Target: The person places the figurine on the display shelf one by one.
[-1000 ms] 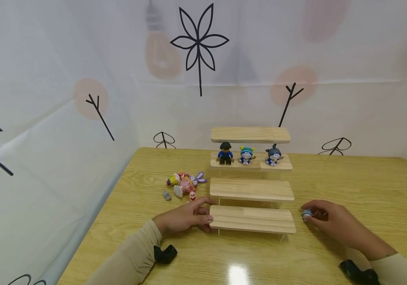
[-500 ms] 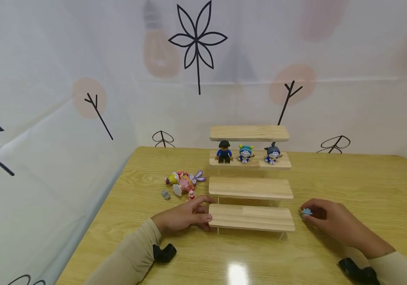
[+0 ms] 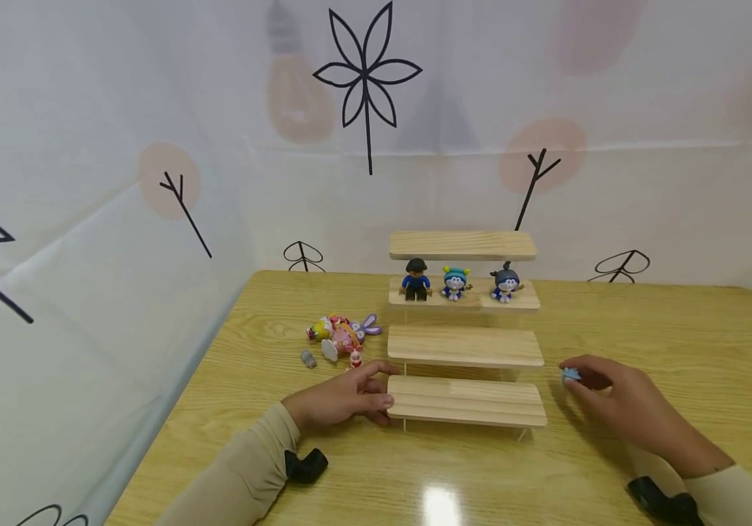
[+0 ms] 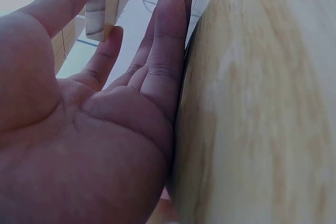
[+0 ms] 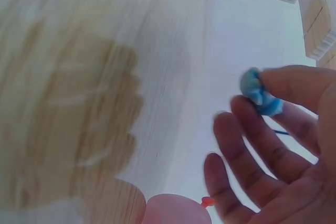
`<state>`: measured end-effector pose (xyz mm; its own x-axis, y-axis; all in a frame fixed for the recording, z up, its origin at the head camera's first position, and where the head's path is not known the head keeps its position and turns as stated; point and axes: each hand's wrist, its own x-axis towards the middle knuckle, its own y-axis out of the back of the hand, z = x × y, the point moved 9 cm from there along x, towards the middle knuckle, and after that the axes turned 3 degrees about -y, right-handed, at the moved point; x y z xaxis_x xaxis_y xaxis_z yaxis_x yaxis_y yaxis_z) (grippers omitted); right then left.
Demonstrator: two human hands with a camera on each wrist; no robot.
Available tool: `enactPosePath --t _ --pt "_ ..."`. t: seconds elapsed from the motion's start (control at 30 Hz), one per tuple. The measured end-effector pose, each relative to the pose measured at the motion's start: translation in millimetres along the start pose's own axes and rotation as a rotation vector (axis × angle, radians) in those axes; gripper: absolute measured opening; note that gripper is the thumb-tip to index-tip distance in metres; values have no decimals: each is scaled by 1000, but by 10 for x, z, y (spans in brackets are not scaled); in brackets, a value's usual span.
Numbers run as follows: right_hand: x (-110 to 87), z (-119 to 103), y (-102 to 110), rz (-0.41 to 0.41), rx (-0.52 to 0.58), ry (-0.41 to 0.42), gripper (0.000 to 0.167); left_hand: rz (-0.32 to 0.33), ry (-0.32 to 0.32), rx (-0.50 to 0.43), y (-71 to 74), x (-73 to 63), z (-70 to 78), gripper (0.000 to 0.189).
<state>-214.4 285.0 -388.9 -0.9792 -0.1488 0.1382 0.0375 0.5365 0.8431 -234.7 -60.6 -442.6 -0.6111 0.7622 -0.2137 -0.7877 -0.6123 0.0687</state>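
Observation:
A small light-blue figurine point(image 3: 570, 374) is pinched between the thumb and fingers of my right hand point(image 3: 625, 405), right of the stand. In the right wrist view, the same blue figurine point(image 5: 258, 92) sits between thumb and index finger, lifted off the table, while the other fingers spread away. My left hand point(image 3: 343, 400) holds the left end of the lowest board of a four-tier wooden display stand point(image 3: 468, 402). In the left wrist view, thumb and index finger grip the board's end point(image 4: 100, 9), the remaining fingers extended beside the tabletop.
On the second-highest tier stand a dark-capped toy figure point(image 3: 416, 280), a teal-hatted figurine point(image 3: 455, 283) and a grey-hatted figurine point(image 3: 505, 283). A pile of pink, yellow and purple toys point(image 3: 344, 337) lies left of the stand, near a small grey figurine point(image 3: 308, 359). Behind hangs a printed cloth point(image 3: 454, 183).
My right hand has risen slightly and moved a little away from me with the blue figurine, which has turned in the fingers. The left hand stays on the stand.

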Motion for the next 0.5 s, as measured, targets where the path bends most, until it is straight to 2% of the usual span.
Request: enactPosePath --t 0.23,0.5 --pt "-37 -146 165 168 13 77 25 2 -2 -4 -3 1 6 50" --pt "-100 -262 322 327 81 113 29 -5 2 -14 -11 1 -3 50"
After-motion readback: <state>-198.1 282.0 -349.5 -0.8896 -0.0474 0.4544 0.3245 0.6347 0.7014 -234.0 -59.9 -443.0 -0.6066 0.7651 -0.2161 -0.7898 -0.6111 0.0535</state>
